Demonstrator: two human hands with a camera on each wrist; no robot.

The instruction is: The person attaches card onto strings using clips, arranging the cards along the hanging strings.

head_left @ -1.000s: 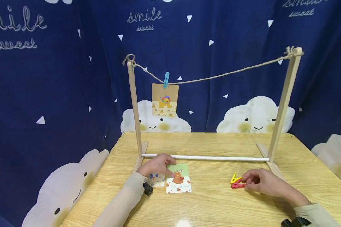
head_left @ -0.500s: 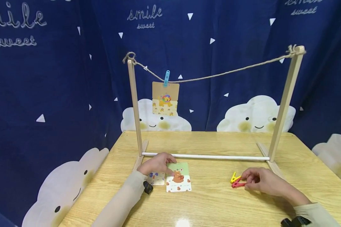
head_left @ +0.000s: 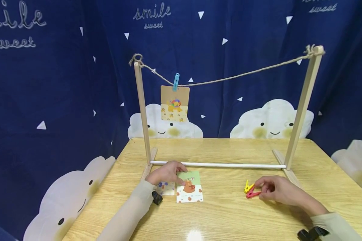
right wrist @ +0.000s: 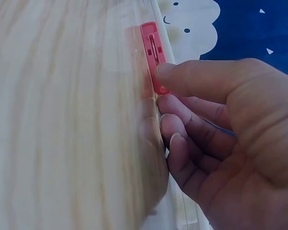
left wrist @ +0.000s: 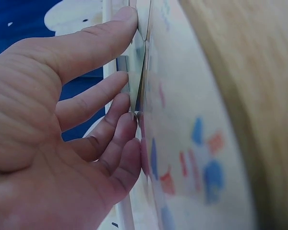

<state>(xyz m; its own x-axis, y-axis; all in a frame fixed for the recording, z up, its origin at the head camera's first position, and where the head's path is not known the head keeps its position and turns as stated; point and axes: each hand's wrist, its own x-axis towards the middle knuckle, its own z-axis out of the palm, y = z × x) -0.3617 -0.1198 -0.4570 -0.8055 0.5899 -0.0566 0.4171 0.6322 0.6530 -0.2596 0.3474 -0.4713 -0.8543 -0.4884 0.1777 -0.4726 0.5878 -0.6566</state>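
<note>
My left hand (head_left: 166, 172) pinches the left edge of a green-and-white bear card (head_left: 189, 191) lying on the table, its thumb over the card. Left of it, partly under that hand, lies another card (head_left: 168, 189) with blue figures. At the right, my right hand (head_left: 279, 189) pinches a red clothespin (head_left: 252, 193) between thumb and index finger; the right wrist view shows the thumb on the red clothespin (right wrist: 153, 52). Against it lies a yellow clothespin (head_left: 248, 187). A lion card (head_left: 174, 112) hangs from the rope (head_left: 229, 78) by a blue clothespin (head_left: 176, 81).
Two wooden posts (head_left: 142, 113) (head_left: 304, 107) carry the rope. A white rod (head_left: 229, 165) joins their feet low across the wooden table (head_left: 223, 217). A dark blue curtain (head_left: 217, 43) with white clouds stands behind.
The view has tilted slightly down. My right hand has barely shifted, and the two clothespins have turned a little. The left hand and the bear card keep their places on the table.
</note>
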